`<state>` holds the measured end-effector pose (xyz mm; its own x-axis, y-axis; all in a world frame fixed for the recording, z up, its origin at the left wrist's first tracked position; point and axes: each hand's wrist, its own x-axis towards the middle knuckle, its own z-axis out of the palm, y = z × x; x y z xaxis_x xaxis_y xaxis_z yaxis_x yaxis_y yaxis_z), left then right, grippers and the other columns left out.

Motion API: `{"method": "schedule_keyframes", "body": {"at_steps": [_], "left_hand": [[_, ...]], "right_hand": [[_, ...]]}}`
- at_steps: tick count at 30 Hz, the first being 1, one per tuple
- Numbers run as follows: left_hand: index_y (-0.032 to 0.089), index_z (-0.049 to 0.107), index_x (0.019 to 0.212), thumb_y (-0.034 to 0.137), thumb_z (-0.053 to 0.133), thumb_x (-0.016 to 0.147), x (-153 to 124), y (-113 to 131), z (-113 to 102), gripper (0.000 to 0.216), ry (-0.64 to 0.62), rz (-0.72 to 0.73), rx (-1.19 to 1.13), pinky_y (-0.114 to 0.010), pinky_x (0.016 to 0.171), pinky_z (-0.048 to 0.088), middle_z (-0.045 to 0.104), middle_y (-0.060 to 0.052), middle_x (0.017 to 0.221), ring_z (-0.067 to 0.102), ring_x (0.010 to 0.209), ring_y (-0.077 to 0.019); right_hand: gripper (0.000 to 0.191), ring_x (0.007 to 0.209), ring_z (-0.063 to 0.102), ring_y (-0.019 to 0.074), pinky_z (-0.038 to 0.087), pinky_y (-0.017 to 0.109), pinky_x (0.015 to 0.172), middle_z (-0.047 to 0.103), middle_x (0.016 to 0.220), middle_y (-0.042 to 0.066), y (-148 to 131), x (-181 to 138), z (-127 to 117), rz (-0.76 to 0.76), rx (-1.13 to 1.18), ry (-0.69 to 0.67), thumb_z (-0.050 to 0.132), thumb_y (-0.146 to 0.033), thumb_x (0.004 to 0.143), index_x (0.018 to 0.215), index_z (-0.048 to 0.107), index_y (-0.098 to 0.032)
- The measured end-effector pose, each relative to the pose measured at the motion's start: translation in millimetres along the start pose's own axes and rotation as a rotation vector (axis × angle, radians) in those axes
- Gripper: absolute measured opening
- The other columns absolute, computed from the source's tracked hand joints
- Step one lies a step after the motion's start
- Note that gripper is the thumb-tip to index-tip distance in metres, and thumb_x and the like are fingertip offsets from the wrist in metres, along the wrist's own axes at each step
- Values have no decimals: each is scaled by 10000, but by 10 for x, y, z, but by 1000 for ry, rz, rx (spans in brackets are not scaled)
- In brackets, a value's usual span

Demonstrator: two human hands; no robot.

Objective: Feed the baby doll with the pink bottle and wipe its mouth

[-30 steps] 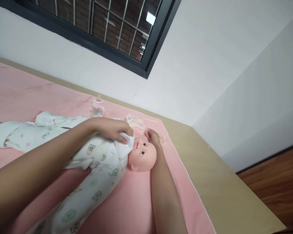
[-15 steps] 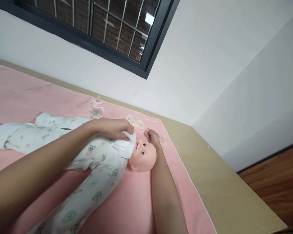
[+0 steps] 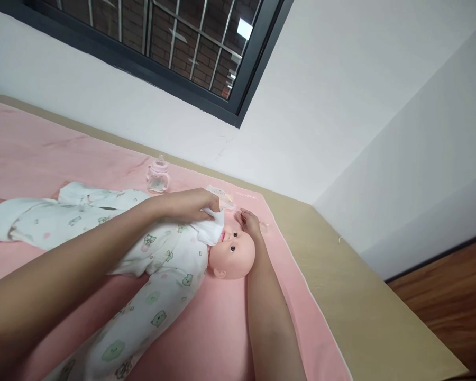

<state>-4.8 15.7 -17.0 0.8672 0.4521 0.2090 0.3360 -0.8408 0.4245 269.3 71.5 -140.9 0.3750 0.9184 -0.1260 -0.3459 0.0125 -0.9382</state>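
Observation:
A baby doll (image 3: 233, 258) lies on its back on a pink mat (image 3: 206, 328), in a white outfit with green animal prints (image 3: 158, 264). My left hand (image 3: 194, 205) reaches across its chest, thumb and fingers closed on a white cloth or tissue (image 3: 211, 228). This hangs over the doll's neck and chin, touching the skin near its mouth. My right hand (image 3: 249, 221) lies by the far side of the doll's head, fingers loosely bent and holding nothing I can see. That forearm runs along the top of the head.
Behind the doll stands a pink-capped baby bottle (image 3: 157, 177) with side handles. A clear plastic packet (image 3: 224, 198) lies past my left hand. The tan tabletop (image 3: 341, 296) shows along the mat's right edge. A white wall (image 3: 285, 132) and a barred window (image 3: 190, 47) are behind.
My left hand has shifted slightly up and toward the far side, drawing the white cloth along the doll's chin. My right hand and the doll have stayed nearly still.

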Motion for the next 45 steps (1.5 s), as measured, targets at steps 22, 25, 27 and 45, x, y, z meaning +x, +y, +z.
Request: {"method": "schedule_keyframes", "body": {"at_steps": [22,25,27,45], "left_hand": [[160,567,683,166,553,814,26,139,81,132,-56,25,-141,-222,668,366,623,-3,840,544,737,-129],[161,558,669,163,532,808,27,135,86,142,-46,9,-134,-222,663,363,625,-2,835,547,728,-128],[161,543,653,173,525,806,30,124,83,154,-41,7,-142,-224,667,368,623,-7,834,550,740,-135],[180,667,812,247,498,810,-28,-49,-93,182,386,-46,-6,-309,883,449,615,-67,1135,587,1028,-215]], "right_hand": [[154,609,626,94,599,216,735,650,621,-13,-16,-52,14,-15,-3,-11,622,-13,707,756,639,-158],[162,620,636,98,603,224,738,659,633,-3,-14,-38,9,-6,-1,-11,605,-2,714,760,638,-153],[167,616,636,97,605,220,731,660,630,-3,-13,-29,7,-4,-1,-9,599,3,712,756,636,-154],[252,786,661,91,558,208,778,715,903,-14,-429,-158,119,-225,12,-158,751,-192,673,905,657,-223]]}}
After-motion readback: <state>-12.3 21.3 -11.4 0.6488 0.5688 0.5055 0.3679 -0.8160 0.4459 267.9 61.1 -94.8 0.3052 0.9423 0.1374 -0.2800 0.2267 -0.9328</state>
